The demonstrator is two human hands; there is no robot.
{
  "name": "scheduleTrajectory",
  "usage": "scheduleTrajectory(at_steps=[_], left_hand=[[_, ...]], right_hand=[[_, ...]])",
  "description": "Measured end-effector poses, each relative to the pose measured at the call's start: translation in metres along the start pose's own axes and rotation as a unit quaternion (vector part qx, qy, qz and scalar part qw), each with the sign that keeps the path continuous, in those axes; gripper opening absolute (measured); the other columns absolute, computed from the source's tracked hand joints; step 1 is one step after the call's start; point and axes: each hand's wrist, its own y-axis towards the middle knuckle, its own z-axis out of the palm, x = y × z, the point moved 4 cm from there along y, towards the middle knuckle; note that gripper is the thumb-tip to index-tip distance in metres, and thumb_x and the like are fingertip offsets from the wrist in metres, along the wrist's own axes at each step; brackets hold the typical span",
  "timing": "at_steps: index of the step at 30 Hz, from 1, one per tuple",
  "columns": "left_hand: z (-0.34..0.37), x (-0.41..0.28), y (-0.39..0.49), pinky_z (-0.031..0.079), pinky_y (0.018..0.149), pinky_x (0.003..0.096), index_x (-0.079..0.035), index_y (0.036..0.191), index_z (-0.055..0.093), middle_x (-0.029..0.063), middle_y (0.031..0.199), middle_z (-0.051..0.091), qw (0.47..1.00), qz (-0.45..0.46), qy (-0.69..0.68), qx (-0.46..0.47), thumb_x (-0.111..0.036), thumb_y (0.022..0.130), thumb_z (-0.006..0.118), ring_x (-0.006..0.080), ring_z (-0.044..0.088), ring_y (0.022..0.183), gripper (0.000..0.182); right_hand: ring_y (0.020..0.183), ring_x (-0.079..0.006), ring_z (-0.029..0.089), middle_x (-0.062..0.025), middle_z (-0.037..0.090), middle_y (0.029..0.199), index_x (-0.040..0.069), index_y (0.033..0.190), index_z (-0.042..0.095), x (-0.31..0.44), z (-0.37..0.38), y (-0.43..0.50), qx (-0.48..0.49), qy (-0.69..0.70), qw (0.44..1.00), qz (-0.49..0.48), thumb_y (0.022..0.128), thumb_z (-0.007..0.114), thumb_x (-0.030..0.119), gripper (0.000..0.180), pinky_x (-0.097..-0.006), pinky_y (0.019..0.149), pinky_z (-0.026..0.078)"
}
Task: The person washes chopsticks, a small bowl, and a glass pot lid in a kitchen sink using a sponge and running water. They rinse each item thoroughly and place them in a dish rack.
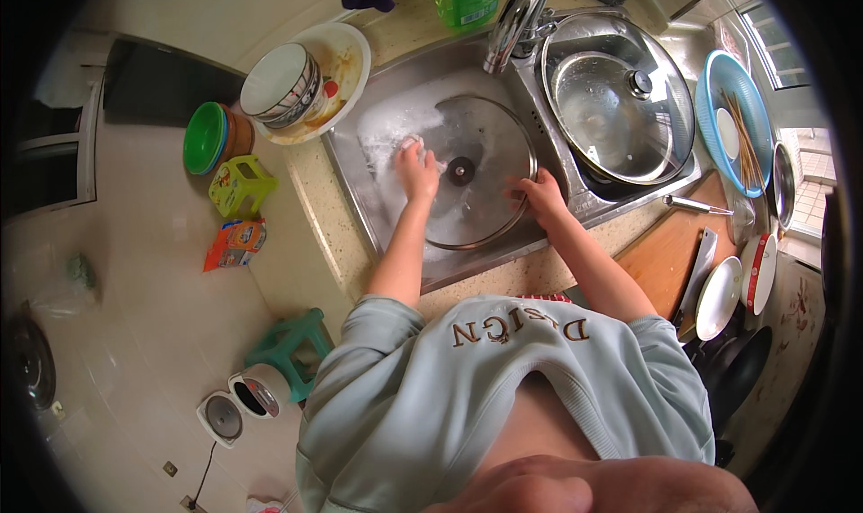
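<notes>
A round glass pot lid (489,206) with a metal rim lies tilted in the left basin of the stainless-steel sink (465,273). At its centre is a black disc (462,171) with a metal screw. My right hand (545,196) grips the rim on the lid's right side, its fingertips seen blurred through the glass. In my left hand (418,174) is a wet white cloth (412,142), pressed near the lid's left part. White suds (391,125) spread over the basin floor to the left and behind the lid.
A chrome faucet (519,21) rises behind the basins. Another glass lid (620,135) covers the right basin. Stacked bowls (276,81) sit on a soiled plate (354,68) at left. Rightward are a cutting board (647,257), a cleaver (696,270) and a blue basket (711,108).
</notes>
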Motion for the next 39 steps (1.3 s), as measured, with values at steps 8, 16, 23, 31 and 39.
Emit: scheduleTrajectory(at_steps=[8, 16, 23, 31, 39], left_hand=[[0.080, -0.035, 0.033, 0.021, 0.104, 0.0594, -0.009, 0.107, 0.065, 0.0225, 0.140, 0.034, 0.962, 0.020, 0.260, 0.085, -0.038, 0.081, 0.058, 0.0437, 0.024, 0.132, 0.040], [0.094, -0.093, -0.051, 0.027, 0.103, 0.0539, -0.008, 0.110, 0.059, 0.0230, 0.132, 0.042, 0.935, 0.327, -0.030, 0.136, -0.020, 0.084, 0.056, 0.0443, 0.037, 0.122, 0.029], [0.017, -0.052, -0.081, 0.043, 0.087, 0.0432, -0.013, 0.102, 0.059, 0.0134, 0.113, 0.049, 0.926, 0.261, 0.082, 0.260, -0.008, 0.079, 0.062, 0.0351, 0.047, 0.104, 0.024], [0.034, -0.025, 0.011, 0.033, 0.093, 0.0498, -0.018, 0.117, 0.053, 0.0185, 0.110, 0.050, 0.893, 0.216, 0.393, -0.053, -0.032, 0.089, 0.054, 0.0339, 0.047, 0.106, 0.032], [0.071, -0.090, 0.004, 0.043, 0.083, 0.0455, -0.005, 0.106, 0.051, 0.0179, 0.105, 0.050, 0.966, 0.180, -0.161, 0.092, -0.003, 0.083, 0.051, 0.0352, 0.051, 0.098, 0.023]], right_hand=[[0.074, -0.0256, 0.063, -0.0126, 0.061, 0.097, 0.006, 0.121, 0.045, -0.013, -0.001, 0.019, -0.060, 0.013, 0.996, 0.069, 0.087, 0.052, 0.008, 0.035, -0.0396, 0.052, 0.051], [0.086, -0.0271, 0.061, -0.0163, 0.058, 0.105, -0.006, 0.117, 0.049, -0.017, -0.004, 0.038, -0.059, 0.123, 0.990, 0.022, 0.090, 0.051, 0.051, 0.063, -0.0426, 0.065, 0.055], [0.080, -0.0285, 0.061, -0.0134, 0.060, 0.113, 0.006, 0.127, 0.047, -0.022, -0.006, 0.033, -0.046, 0.133, 0.983, 0.119, 0.095, 0.037, 0.045, 0.051, -0.0480, 0.063, 0.047], [0.086, -0.0277, 0.062, -0.0072, 0.060, 0.117, 0.017, 0.130, 0.045, -0.017, 0.000, 0.024, -0.035, 0.074, 0.991, 0.107, 0.098, 0.031, 0.042, 0.043, -0.0466, 0.070, 0.048], [0.086, -0.0242, 0.063, -0.0081, 0.061, 0.112, 0.014, 0.129, 0.044, -0.008, 0.003, 0.022, -0.048, 0.091, 0.993, 0.049, 0.095, 0.045, 0.041, 0.043, -0.0384, 0.071, 0.049]])
